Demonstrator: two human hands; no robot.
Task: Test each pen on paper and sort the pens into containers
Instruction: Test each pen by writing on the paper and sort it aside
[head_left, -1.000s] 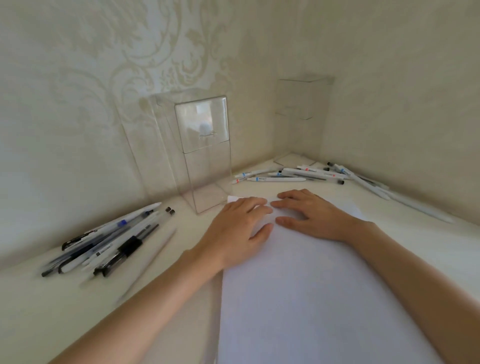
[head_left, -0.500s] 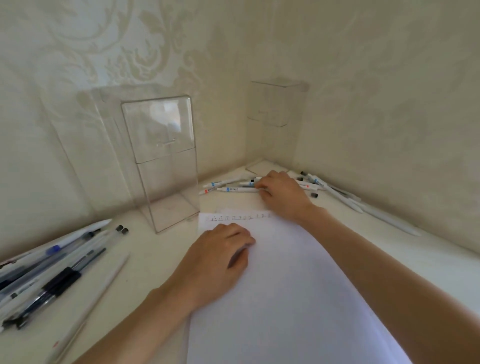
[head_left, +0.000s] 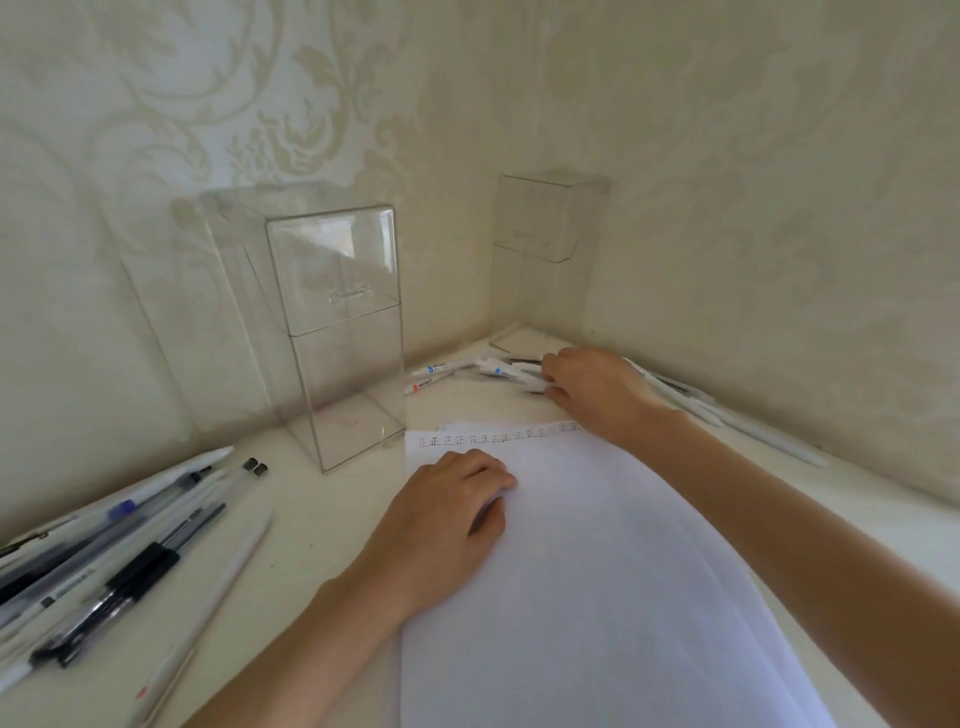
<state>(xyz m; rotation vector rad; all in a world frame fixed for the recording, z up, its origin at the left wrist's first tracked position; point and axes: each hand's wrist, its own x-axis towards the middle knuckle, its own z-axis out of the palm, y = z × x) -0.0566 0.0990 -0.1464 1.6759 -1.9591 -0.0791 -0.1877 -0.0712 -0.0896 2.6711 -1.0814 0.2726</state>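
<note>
A white sheet of paper (head_left: 597, 571) lies in front of me, with a row of small written marks (head_left: 493, 439) along its far edge. My left hand (head_left: 447, 514) rests on the sheet's upper left part, fingers loosely curled and holding nothing. At the far corner my right hand (head_left: 592, 389) lies on a heap of white pens (head_left: 452, 371), its fingertips among them. Blur hides whether it grips one. Two tall clear containers stand nearby, one (head_left: 337, 322) left of the paper and one (head_left: 545, 260) in the corner.
A second pile of black, blue and white pens (head_left: 119, 561) lies on the table at the left. More white pens (head_left: 727, 415) stretch along the right wall beyond my right hand. Patterned walls close off the back and right sides.
My right hand left the paper and reached back into the white pens in the corner. My left hand slid down the sheet, uncovering the written marks. My view shifted right.
</note>
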